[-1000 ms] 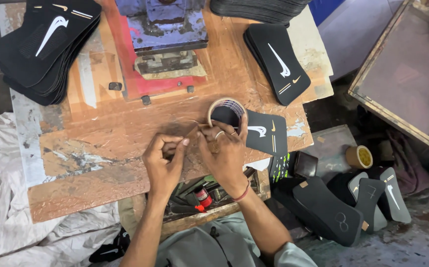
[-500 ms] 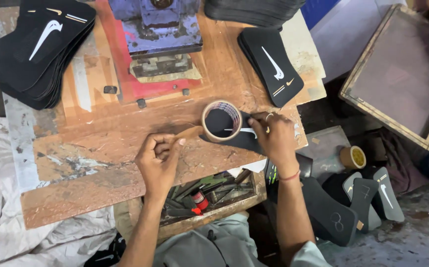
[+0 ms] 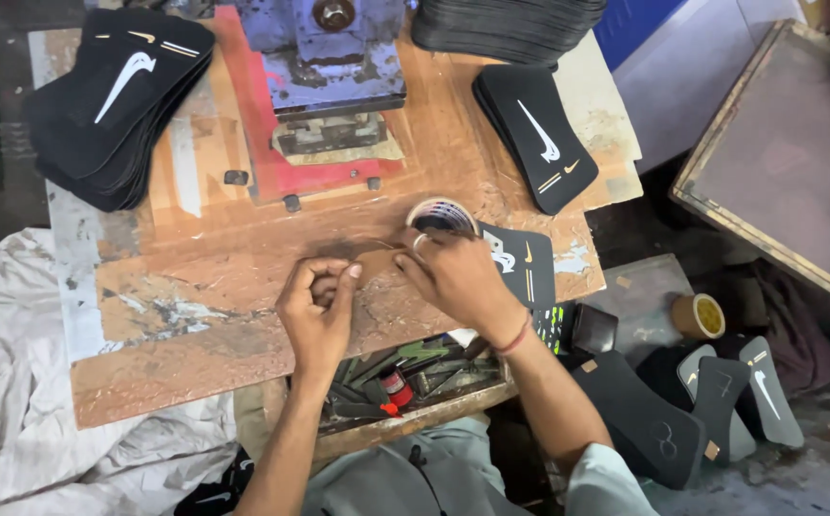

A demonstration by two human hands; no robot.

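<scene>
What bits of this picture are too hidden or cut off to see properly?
Head view only:
- The tape roll: its near side is covered by the right hand.
- The strip of tape: its ends vanish under the fingers of the left hand and the right hand.
- The dark piece by the right hand: partly hidden under it.
- The blue press: top cut off by the picture's edge.
- The tools in the tray: too small and jumbled.

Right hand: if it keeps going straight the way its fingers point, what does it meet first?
Probably the left hand. The right hand points left along the brown tape strip pinched between them, with only that strip in the gap. Height difference is unclear.
</scene>
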